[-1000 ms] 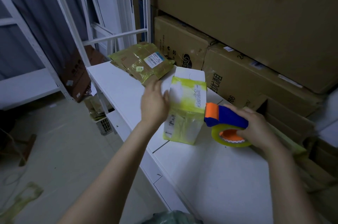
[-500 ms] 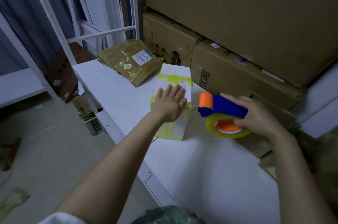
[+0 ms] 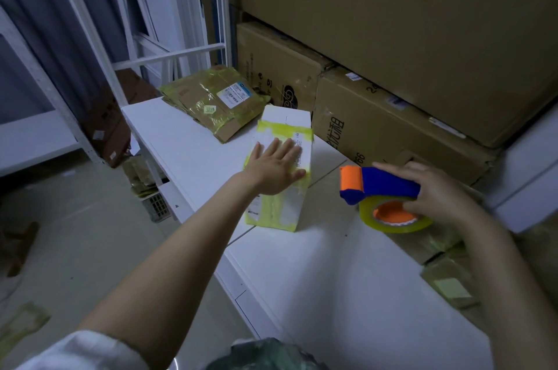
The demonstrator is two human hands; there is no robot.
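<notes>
White table (image 3: pixel 317 279); taped box (image 3: pixel 285 120); brown parcels (image 3: pixel 208 97)

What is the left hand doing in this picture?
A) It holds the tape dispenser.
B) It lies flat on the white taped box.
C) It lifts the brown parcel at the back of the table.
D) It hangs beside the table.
B: the left hand rests with straight, spread fingers on the white taped box, while the right hand grips the tape dispenser.

Top carton (image 3: pixel 392 22): "T/CZFA 0002-2020", Chinese chars before it too blurry. Lower carton (image 3: pixel 377 128): sideways Chinese print, plus "66". Brown parcel (image 3: pixel 217 106): barcode label, txt too small. White box (image 3: pixel 283 212): label print illegible.
</notes>
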